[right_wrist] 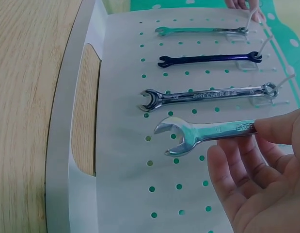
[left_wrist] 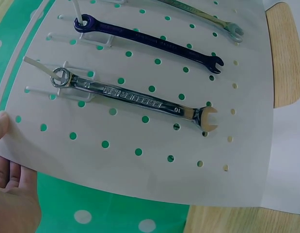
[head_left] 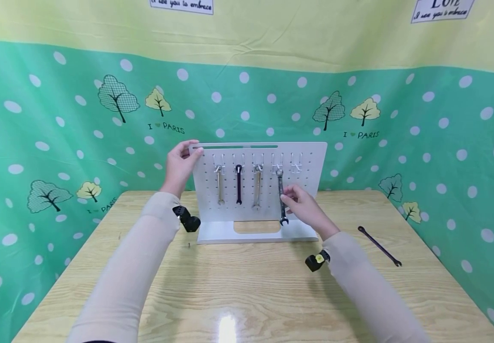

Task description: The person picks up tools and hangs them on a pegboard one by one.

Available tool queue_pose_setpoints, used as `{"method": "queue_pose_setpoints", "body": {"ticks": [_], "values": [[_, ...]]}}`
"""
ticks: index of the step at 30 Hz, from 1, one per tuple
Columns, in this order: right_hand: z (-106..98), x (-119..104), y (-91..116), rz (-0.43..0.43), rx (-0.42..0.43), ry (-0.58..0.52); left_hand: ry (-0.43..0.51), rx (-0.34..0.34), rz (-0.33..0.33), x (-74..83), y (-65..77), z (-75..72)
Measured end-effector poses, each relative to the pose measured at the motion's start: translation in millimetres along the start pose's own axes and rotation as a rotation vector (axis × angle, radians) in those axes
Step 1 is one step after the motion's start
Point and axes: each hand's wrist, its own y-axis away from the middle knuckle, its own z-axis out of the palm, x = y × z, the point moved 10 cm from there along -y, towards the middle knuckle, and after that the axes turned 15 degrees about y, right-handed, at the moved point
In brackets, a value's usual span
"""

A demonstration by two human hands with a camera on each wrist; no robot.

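Note:
A white pegboard [head_left: 212, 209] stands on the table, and my left hand [head_left: 179, 166] pinches its upper left corner, thumb in front and fingers behind. Between the thumb and fingers of my right hand [head_left: 301, 205] is a silver combination wrench [right_wrist: 188, 136], open end pointing down. Its ring end is at the fourth hook; whether the hook passes through it I cannot tell. Left of it hang a silver wrench [head_left: 257, 186], a dark purple wrench [head_left: 239, 186] and another silver wrench [left_wrist: 125, 94], each by its ring end.
Another dark wrench [head_left: 380, 246] lies on the wooden table [head_left: 247, 281], right of the board. A bare white hook [head_left: 296, 166] is at the board's right. A small metal piece [head_left: 189, 245] lies near the base's left end. Behind hangs a green patterned curtain [head_left: 247, 105].

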Motion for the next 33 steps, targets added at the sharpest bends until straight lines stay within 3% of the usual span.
{"method": "queue_pose_setpoints", "body": {"ticks": [13, 33], "values": [[1.4, 6.2, -11.1, -0.014, 0.031, -0.074, 0.001, 0.0, 0.002, -0.5, 0.4, 0.5], [-2.5, 12.0, -7.2, 0.0, 0.002, -0.092, -0.003, 0.003, -0.004, 1.5, 1.2, 0.0]]}}
